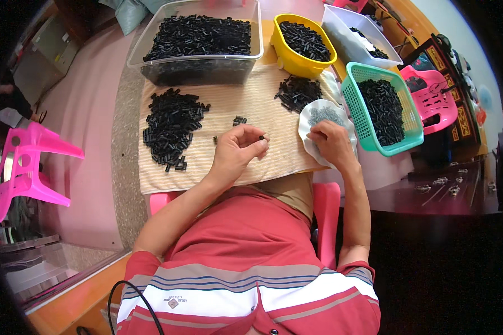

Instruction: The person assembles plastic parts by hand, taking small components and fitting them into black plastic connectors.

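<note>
My left hand (239, 149) is curled over the striped cloth (251, 106) and pinches a small black plastic piece (261, 137) at its fingertips. My right hand (328, 142) rests with its fingers in a white bag of small grey metal parts (324, 114). A big pile of black pieces (172, 125) lies on the cloth to the left. A smaller pile (299, 92) lies near the bag. A few loose black pieces (240, 120) sit just above my left hand.
A clear tub (198, 61), a yellow basket (304, 42), a teal basket (383, 109) and a white bin (360, 36) hold more black pieces at the back. Pink plastic stools stand at the left (25, 164) and right (430, 95).
</note>
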A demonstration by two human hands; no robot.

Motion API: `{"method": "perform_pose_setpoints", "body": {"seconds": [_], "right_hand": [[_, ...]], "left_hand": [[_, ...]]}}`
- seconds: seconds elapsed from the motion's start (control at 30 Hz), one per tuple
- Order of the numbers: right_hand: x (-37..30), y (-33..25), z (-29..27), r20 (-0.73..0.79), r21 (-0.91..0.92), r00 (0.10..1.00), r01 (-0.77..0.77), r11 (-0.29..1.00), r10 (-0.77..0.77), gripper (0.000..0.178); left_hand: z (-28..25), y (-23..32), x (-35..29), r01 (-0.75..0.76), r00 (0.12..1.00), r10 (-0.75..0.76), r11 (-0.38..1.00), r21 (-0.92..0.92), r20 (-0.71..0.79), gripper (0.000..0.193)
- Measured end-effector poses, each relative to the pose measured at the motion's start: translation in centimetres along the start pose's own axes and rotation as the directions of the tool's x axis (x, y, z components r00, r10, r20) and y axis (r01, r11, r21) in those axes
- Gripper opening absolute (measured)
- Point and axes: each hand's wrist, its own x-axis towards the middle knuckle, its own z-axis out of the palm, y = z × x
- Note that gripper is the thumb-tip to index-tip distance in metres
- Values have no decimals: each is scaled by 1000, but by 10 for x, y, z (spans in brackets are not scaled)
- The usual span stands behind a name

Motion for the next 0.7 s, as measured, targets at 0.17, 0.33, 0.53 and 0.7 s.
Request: {"method": "perform_pose_setpoints", "body": {"seconds": [0.17, 0.33, 0.53, 0.7], "right_hand": [[-2, 2, -2, -94, 170, 993, -60, 984, 76, 10], [-8, 2, -6, -76, 386, 976, -160, 908, 204, 10], [-15, 2, -5, -67, 734, 923, -211, 645, 379, 9], [-17, 1, -4, -119, 857, 902, -118, 502, 414, 9]], "left_hand": [[21, 6, 12, 90, 996, -90, 995, 33, -3, 16], [44, -4, 40, 157, 987, -156, 988, 12, -27, 14], [77, -19, 69, 195, 977, -185, 977, -91, 101, 16], [90, -20, 80, 274, 955, -244, 944, -186, 170, 21]]}}
